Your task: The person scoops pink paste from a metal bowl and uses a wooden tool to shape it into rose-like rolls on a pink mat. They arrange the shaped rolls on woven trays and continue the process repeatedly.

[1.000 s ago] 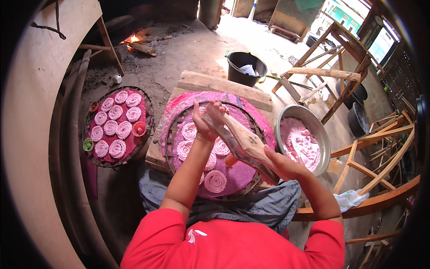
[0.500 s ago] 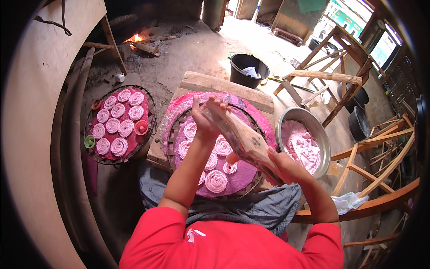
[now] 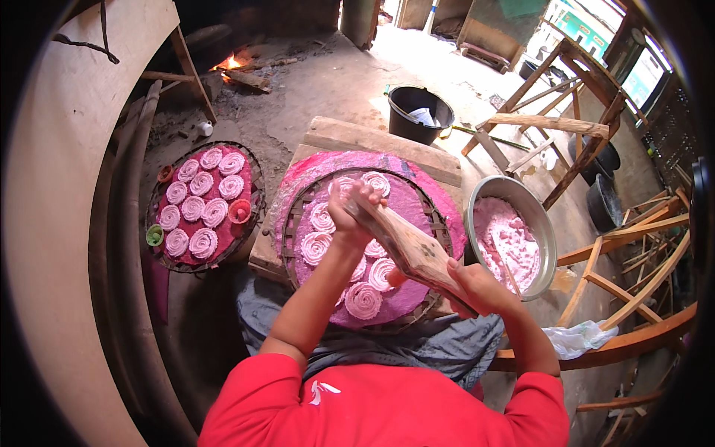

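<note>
Both hands grip a long wooden press (image 3: 413,249), held tilted from upper left to lower right. My left hand (image 3: 353,211) wraps its upper end, and my right hand (image 3: 480,287) closes on its lower end. A small reddish-orange nozzle (image 3: 396,278) sticks out beneath the press, beside a pink spiral rosette (image 3: 380,275). Under them lies a round woven tray (image 3: 290,257) covered with a pink sheet (image 3: 408,302) and holding several rosettes. My arms and the press hide part of it.
At right stands a metal basin (image 3: 549,257) of pink dough (image 3: 508,242) with a stick in it. On the left, a second tray (image 3: 258,195) carries rosettes and small cups. Beyond are a black bucket (image 3: 421,112), a fire (image 3: 232,62) and wooden frames (image 3: 551,124).
The press and my left hand have come slightly lower, uncovering rosettes at the tray's far side. The rosette beside the nozzle has grown larger. Both hands keep their hold.
</note>
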